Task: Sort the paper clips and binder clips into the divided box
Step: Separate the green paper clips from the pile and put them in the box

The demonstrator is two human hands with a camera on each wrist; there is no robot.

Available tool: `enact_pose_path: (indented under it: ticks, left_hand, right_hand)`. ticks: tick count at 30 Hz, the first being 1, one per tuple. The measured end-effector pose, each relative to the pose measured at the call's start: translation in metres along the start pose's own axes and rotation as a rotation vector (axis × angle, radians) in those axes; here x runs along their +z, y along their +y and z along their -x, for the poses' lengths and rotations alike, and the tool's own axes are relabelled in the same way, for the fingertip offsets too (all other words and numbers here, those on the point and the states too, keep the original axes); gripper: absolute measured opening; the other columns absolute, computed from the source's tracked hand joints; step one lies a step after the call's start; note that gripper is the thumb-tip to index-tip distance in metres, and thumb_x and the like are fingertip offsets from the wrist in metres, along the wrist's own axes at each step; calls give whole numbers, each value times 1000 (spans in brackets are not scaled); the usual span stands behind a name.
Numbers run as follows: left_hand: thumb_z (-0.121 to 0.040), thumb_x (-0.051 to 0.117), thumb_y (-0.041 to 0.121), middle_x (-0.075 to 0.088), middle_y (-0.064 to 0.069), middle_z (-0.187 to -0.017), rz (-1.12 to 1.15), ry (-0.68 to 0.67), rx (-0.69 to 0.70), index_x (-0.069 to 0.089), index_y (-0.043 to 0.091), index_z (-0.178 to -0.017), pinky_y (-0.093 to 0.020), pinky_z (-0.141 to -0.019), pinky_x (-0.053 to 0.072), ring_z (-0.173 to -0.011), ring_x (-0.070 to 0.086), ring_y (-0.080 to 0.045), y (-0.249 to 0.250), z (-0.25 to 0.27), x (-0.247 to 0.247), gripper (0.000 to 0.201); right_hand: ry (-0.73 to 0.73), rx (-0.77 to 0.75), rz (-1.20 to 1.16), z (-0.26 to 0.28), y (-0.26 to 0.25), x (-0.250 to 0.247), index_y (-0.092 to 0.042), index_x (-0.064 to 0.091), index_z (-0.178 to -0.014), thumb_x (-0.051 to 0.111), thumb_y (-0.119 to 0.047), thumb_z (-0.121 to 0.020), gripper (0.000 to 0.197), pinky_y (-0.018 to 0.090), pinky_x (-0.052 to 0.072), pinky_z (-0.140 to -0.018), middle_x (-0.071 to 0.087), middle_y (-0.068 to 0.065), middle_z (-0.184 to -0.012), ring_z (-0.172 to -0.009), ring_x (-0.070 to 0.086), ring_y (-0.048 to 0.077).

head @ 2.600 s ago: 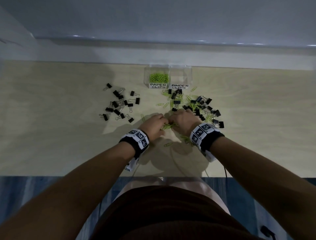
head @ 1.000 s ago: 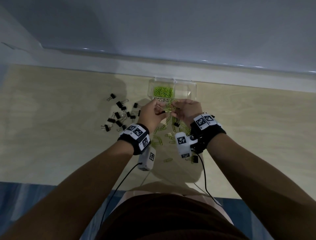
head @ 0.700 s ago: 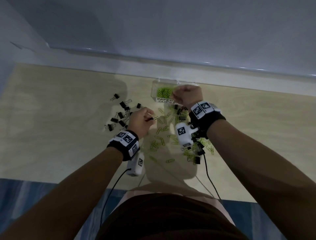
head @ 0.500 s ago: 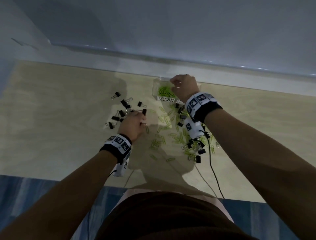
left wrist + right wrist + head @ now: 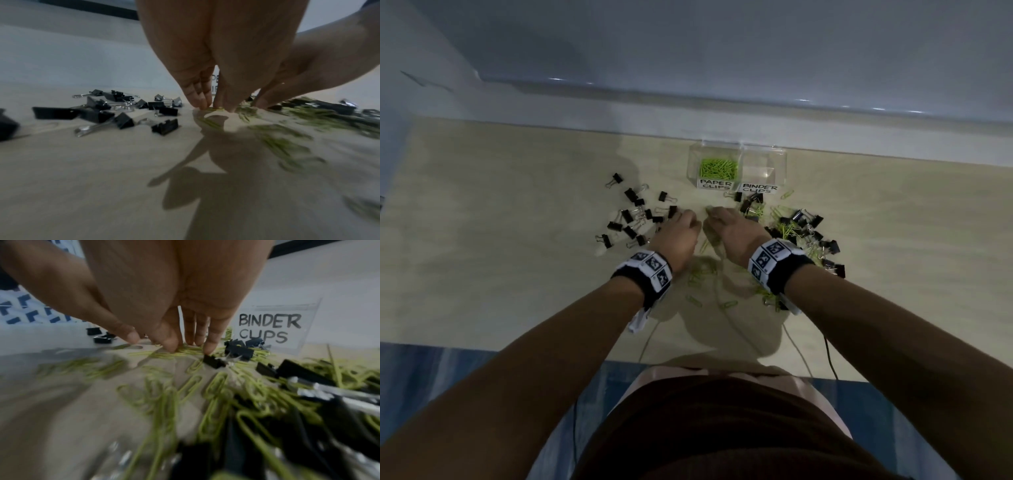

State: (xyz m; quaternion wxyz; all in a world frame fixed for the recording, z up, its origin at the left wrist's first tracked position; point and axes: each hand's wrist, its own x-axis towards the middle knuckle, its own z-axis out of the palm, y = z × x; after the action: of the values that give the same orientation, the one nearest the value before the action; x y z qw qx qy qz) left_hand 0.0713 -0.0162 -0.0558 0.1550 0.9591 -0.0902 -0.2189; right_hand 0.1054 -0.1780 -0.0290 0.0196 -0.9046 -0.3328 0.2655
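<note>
A clear divided box (image 5: 779, 150) stands at the back of the table. Its left section, labelled PAPER CLIPS, holds green paper clips (image 5: 719, 168); the BINDER CLIPS section (image 5: 269, 327) shows nothing inside. Both hands are down on the table just in front of the box. My left hand (image 5: 690, 216) sets straight fingertips (image 5: 202, 104) on a green paper clip (image 5: 216, 109). My right hand (image 5: 710, 210) touches loose green clips (image 5: 185, 352) with straight fingers (image 5: 209, 347), thumb apart. Black binder clips (image 5: 635, 219) lie left of the left hand.
A mixed heap of binder clips and green paper clips (image 5: 798, 229) spreads right of the right hand and under its wrist. More green clips (image 5: 698, 274) lie between the wrists. Cables (image 5: 804, 359) trail over the table's front edge. A wall ledge runs behind the box.
The right hand came back from above the paper clip section down to the table. The left hand moved from the binder clip group rightward onto the green clips.
</note>
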Motion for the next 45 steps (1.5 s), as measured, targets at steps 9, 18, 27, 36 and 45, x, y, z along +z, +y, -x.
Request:
enact_pose_path:
  ticks: [9,18,27,36,45]
  left_hand:
    - [-91,54,35,47,-9,-120,142,-77,78,51,8,-116,-34,-93,37,-113,46,-25,-9,41,30,37]
    - [-90,54,16,53,-16,-116,134,-32,59,57,2,-112,-36,-87,41,-106,52,-31,14,25,11,27]
    - [-91,51,15,63,-17,-99,84,9,138,61,1,-99,-38,-77,46,-91,58,-33,17,3,-17,19]
    - [-87,60,16,69,-12,-91,423,327,-12,66,3,-94,-31,-76,50,-82,63,-25,20,-52,-79,15]
    - [-84,60,17,70,-15,-96,378,355,-131,68,5,-96,-34,-81,52,-91,65,-30,24,-95,-92,19]
  right_hand:
    - [-7,-115,29,39,-3,31,-16,37,-139,69,-40,-78,72,40,43,-99,31,4,-141,-128,30,25]
    - [210,-69,-141,28,-7,34,-7,62,-112,61,3,-78,35,43,51,-70,57,20,-99,-90,55,38]
    - [247,152,-350,25,11,15,-1,66,-92,59,-12,-84,15,30,44,-67,64,15,-88,-80,62,29]
    - [590,401,-924,-12,36,-54,-18,70,-74,68,-12,-79,7,30,59,-67,72,1,-76,-68,68,12]
    - [518,452,-736,-56,49,-90,-16,74,-87,65,-4,-78,17,22,55,-74,73,3,-89,-80,67,14]
